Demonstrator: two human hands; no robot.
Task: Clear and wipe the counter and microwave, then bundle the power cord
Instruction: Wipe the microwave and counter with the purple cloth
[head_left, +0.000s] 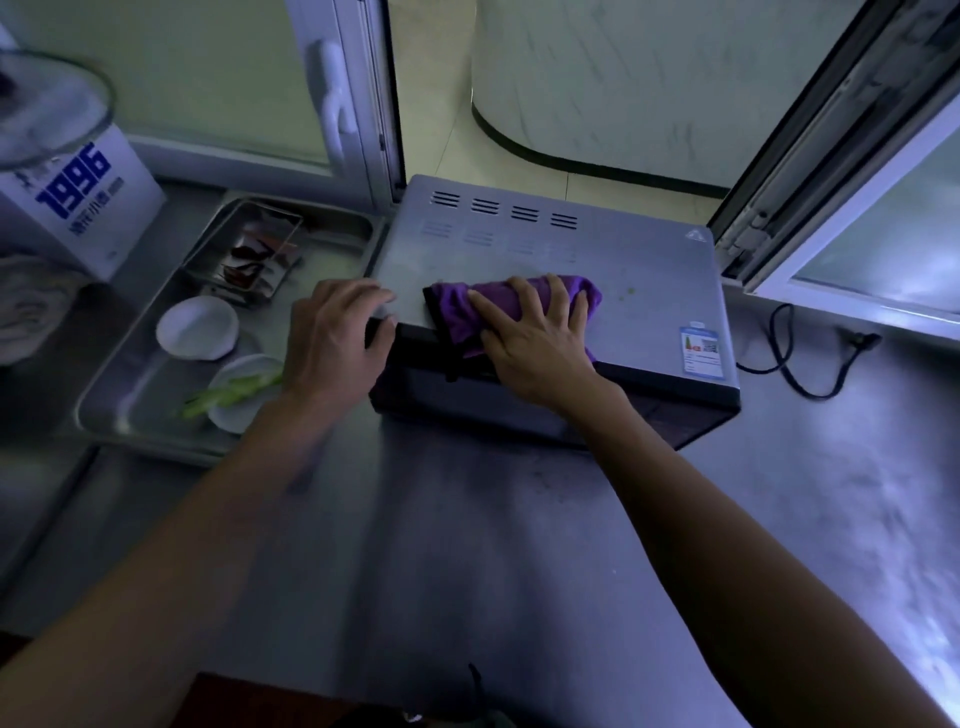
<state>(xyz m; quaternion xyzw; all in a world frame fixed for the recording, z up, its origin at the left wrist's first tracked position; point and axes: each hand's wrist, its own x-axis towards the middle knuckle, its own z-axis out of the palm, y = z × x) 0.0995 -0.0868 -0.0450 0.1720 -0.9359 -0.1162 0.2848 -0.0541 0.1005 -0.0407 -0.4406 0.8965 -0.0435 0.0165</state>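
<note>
My right hand (535, 332) lies flat on the purple cloth (462, 306), fingers spread and straight, pressing it onto the top of the microwave (639, 270) near the front edge; part of the cloth hangs over that edge. My left hand (337, 338) is at nine o'clock from the cloth, fingers bent over the microwave's front left corner, which I take to be bracing it so it does not slide. To wipe well, I should keep my palm weight even and work in overlapping passes from the front edge toward the vents (504, 210) at twelve o'clock, then out to three o'clock, where a few small greenish specks (629, 292) sit on the lid just beyond my fingertips. I would gather the hanging corner under my palm first, so it does not drag, and go lightly round the label (702, 353) at the front right corner. The power cord (800, 358) lies loose on the surface (467, 545) at three o'clock from the microwave, not yet bundled. At nine o'clock a tray (130, 410) holds two white dishes, one empty (197, 328), one with green stalks (244, 392), and a smaller tray of dark scraps (249, 249), so I judge the clearing unfinished there. A box marked 1996 (83, 202) stands at ten o'clock.
</note>
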